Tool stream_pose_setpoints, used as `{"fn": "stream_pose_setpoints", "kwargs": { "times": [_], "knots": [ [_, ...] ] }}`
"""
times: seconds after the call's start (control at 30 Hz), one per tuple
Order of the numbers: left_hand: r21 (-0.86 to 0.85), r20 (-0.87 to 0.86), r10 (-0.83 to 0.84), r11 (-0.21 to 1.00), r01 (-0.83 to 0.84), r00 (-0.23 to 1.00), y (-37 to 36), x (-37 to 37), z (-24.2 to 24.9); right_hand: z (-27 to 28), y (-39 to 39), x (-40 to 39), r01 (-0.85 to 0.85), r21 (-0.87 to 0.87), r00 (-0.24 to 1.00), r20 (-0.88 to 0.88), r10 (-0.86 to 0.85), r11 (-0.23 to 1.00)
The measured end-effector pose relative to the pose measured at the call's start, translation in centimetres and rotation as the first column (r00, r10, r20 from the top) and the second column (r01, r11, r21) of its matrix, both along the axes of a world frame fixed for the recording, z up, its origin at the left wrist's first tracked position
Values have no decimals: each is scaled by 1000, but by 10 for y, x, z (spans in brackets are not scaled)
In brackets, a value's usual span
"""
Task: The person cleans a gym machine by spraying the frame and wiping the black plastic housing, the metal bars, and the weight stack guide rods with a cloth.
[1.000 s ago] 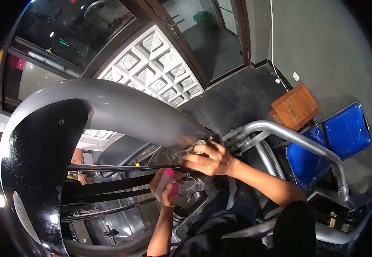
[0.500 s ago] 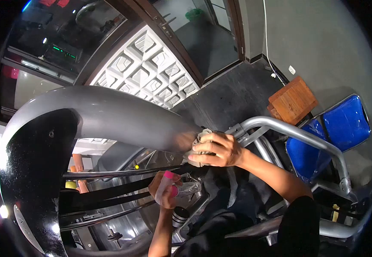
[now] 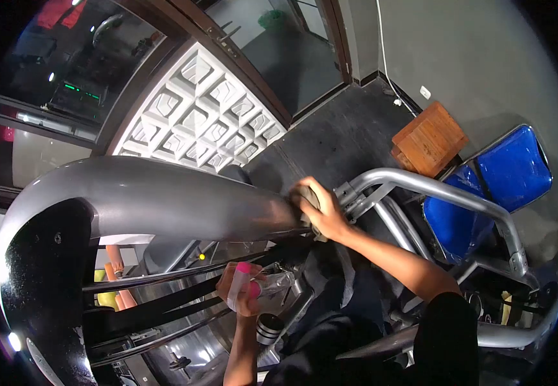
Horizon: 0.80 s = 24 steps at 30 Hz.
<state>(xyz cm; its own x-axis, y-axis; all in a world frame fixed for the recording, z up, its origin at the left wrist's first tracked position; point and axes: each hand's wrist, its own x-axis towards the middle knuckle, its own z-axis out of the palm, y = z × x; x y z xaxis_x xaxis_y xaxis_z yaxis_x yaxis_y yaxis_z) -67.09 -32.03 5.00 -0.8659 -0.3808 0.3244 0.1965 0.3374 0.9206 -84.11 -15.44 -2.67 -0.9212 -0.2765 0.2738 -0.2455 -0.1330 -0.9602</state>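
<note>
My right hand (image 3: pixel 323 209) grips a crumpled grey-beige cloth (image 3: pixel 308 201) and presses it against the right end of a thick silver metal tube (image 3: pixel 189 199), part of a gym machine. The fingers curl over the top of the cloth and are slightly blurred. Below the tube, my left hand (image 3: pixel 245 301) is closed around two small plastic bottles. One is a whitish translucent bottle (image 3: pixel 236 293) with a pink cap, standing tilted; the other is a clear bottle (image 3: pixel 279 283) with a pink neck, pointing right.
Glossy black panel (image 3: pixel 41 270) and metal rods (image 3: pixel 163 278) lie at left. A bent silver frame (image 3: pixel 446 193) curves on the right. Beyond are blue chairs (image 3: pixel 513 170), a wooden stool (image 3: pixel 430 138) and a glass door (image 3: pixel 279 58). Another person's hand (image 3: pixel 114 257) shows at left.
My right hand has turned and shifted up around the tube's end with the cloth. My left hand keeps its bottles, nearly in place. The camera view has shifted slightly.
</note>
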Motion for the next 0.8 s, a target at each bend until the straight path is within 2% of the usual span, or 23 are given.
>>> {"fn": "stream_pose_setpoints", "kwargs": {
  "times": [0.07, 0.1, 0.2, 0.23, 0.27, 0.33, 0.37, 0.4, 0.43, 0.47, 0.53, 0.6, 0.67, 0.7, 0.8],
  "knots": [
    [37, -4, -18, 999, 18, 1000, 4, -2, 7, 38, 4, -14, -135, -99, 991, -5, 135, 986],
    [41, 0, -17, 999, 17, 1000, 4, -2, 5, 50, 4, -18, -134, -123, 990, -59, 128, 983],
    [31, -19, -16, 999, 16, 1000, 5, -2, 3, 25, 0, -20, -148, -177, 989, -34, 144, 973],
    [32, -3, 0, 1000, 0, 1000, 7, -3, 4, 13, 3, -18, -183, -188, 960, 177, 216, 965],
    [30, 11, 16, 999, -16, 1000, 9, -4, 6, -12, 1, -19, -82, 16, 996, 33, 82, 996],
    [21, -7, 14, 1000, -14, 1000, 12, -5, 10, -64, 3, -11, 23, 215, 993, 109, -48, 976],
    [13, -21, 10, 1000, -10, 1000, 13, -6, 11, -89, 2, -5, 28, 211, 993, 106, -52, 977],
    [10, -24, 5, 1000, -4, 1000, 14, -6, 11, -113, 0, 2, 36, 275, 956, 272, -113, 961],
    [18, -10, 16, 1000, -15, 1000, 14, -6, 10, -113, 0, 3, 29, 338, 888, 424, -180, 941],
    [26, 7, 30, 999, -30, 1000, 14, -4, 9, -112, -1, 4, 30, 336, 888, 423, -179, 941],
    [28, -6, 31, 999, -31, 999, 13, -4, 9, -63, -4, 4, 116, 309, 942, 267, -203, 944],
    [30, -15, 36, 999, -35, 999, 11, -4, 6, -22, -9, 7, 123, 80, 964, 228, -138, 989],
    [36, -16, 31, 999, -31, 999, 9, -3, 3, 25, -3, 18, 104, -16, 983, 152, -101, 994],
    [36, -16, 33, 999, -33, 999, 9, -3, 3, 24, -3, 20, 163, 16, 985, -61, -162, 987],
    [3, -37, 32, 999, -32, 999, 9, -5, 6, -19, -10, 34, 187, -51, 982, 43, -185, 981]
  ]
}}
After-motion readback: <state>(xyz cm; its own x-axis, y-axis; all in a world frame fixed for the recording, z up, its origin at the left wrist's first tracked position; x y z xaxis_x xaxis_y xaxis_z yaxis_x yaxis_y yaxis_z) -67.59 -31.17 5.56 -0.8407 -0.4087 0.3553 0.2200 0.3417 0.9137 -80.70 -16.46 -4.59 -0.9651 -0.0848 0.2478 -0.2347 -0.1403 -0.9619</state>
